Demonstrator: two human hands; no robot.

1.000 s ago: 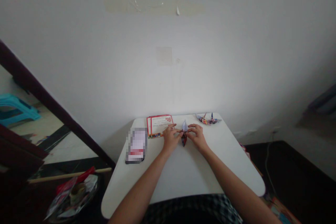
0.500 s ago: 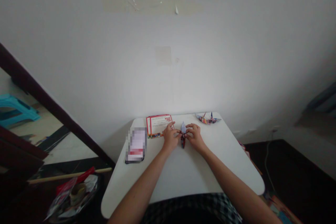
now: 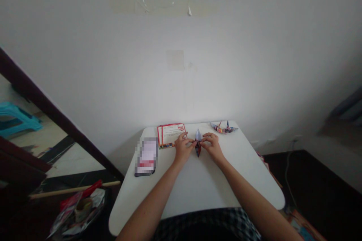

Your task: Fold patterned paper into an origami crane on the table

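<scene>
Between my hands, over the middle of the white table (image 3: 203, 184), is a small piece of folded paper (image 3: 198, 134). Its far half is pale and pointed; the near half is dark and multicoloured. My left hand (image 3: 183, 148) pinches it at the left side with thumb and index finger. From the right, my right hand (image 3: 212, 145) grips it near the middle in the same way. The fingertips partly cover its centre. A folded paper crane (image 3: 224, 129) in printed colours lies beyond my right hand, by the table's back edge.
Red-bordered printed cards (image 3: 171, 132) lie just past my left hand. A phone (image 3: 147, 156), its screen blurred, rests at the table's left. The wall (image 3: 181, 90) rises behind the table. Down to the left stands a bin (image 3: 80, 211) with crumpled wrappers and a cardboard roll.
Both hands keep their pinch on the folded paper. Its near point swung narrow and low half a second ago, and now looks wider and higher again. My right hand shifted slightly inward, then back out.
</scene>
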